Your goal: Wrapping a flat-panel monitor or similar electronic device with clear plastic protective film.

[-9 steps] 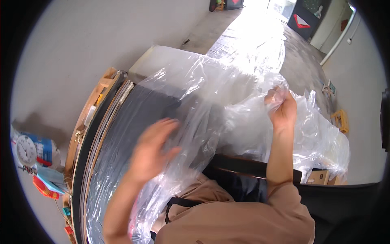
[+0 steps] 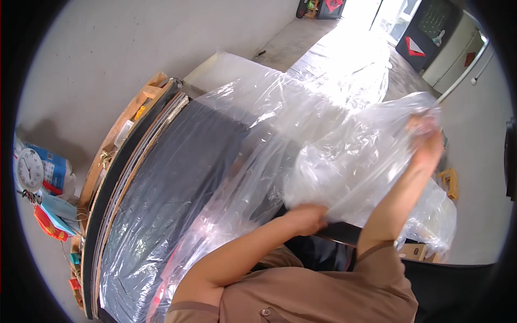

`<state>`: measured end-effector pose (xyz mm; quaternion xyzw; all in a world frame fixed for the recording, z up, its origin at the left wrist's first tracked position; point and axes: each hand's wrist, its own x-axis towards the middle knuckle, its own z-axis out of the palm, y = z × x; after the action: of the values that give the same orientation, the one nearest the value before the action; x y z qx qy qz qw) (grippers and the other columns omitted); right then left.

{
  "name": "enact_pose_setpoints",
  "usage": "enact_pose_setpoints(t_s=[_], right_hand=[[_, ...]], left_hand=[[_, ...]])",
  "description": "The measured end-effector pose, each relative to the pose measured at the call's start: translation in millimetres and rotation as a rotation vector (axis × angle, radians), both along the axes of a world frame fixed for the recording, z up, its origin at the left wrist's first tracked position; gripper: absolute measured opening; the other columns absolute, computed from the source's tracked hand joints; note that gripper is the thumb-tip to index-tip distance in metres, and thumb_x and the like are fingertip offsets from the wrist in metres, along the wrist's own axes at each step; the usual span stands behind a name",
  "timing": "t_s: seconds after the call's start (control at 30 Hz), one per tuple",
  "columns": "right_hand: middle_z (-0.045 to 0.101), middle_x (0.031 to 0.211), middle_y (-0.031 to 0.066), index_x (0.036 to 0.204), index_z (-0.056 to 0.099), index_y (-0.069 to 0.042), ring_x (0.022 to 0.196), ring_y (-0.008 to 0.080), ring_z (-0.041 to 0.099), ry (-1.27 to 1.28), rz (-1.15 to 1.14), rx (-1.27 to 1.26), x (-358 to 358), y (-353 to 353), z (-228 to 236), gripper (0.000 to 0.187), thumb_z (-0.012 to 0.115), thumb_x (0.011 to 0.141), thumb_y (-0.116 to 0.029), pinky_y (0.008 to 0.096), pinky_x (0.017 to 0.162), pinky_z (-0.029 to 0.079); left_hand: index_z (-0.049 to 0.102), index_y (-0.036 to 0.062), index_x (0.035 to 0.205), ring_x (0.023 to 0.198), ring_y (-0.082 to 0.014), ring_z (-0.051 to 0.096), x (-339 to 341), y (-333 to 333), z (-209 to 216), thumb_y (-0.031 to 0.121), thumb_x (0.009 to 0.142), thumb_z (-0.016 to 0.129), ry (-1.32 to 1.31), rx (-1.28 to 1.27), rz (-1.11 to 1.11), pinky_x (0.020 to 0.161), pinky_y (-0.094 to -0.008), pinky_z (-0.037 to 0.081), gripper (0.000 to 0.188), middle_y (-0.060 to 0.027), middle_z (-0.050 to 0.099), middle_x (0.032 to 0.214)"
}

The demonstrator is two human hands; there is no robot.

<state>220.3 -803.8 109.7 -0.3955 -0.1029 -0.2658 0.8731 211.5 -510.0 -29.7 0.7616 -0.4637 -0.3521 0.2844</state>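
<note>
A large clear plastic sheet (image 2: 344, 167) spreads in loose folds over the work surface and a dark panel (image 2: 188, 134). My right hand (image 2: 428, 142), raised at the right and smeared by motion, clutches the bunched edge of the sheet and pulls it taut. Lower and nearer my body, my left hand (image 2: 308, 218) is closed on another part of the same sheet. Stretched folds of film run between the two hands. Some of my left fingers are hidden by the hand itself.
Layered boards (image 2: 142, 140) and a wooden frame (image 2: 116, 126) edge the left side. A wall clock (image 2: 29, 169) is at far left. Beyond the sheet, a bright silvery sheet (image 2: 344, 64) leads toward a doorway. A cardboard box (image 2: 413, 251) and a yellow crate (image 2: 448, 184) stand at right.
My left hand has crossed from over the dark panel to the right and closed on the sheet. My right hand has moved right, drawing the sheet's edge with it. The view has shifted slightly.
</note>
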Motion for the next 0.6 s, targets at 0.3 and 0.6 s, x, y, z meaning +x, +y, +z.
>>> enact_pose_setpoints(t_s=[0.3,0.6], right_hand=[[0.062,0.098,0.0101,0.131,0.033,-0.003,0.079,0.0201,0.061,0.757,-1.333,-1.548,37.3,65.1,71.6,0.056,0.057,0.085,-0.023,0.0291,0.081,0.044],[0.063,0.086,0.0081,0.107,0.056,-0.001,0.08,0.0188,0.059,-0.192,-0.449,-1.63,42.9,168.8,62.5,0.037,0.05,0.071,0.001,0.0294,0.08,0.045]], left_hand=[[0.053,0.0089,0.076,0.051,-0.0062,0.047,65.9,94.5,94.9,0.027,0.092,0.048,0.593,-1.018,0.904,0.047,-0.0212,0.037,0.024,0.0018,0.051,0.06],[0.055,0.0062,0.083,0.051,-0.0067,0.052,32.9,155.2,196.7,0.016,0.087,0.056,0.435,-1.489,0.649,0.047,-0.0216,0.044,0.011,-0.0049,0.059,0.069]])
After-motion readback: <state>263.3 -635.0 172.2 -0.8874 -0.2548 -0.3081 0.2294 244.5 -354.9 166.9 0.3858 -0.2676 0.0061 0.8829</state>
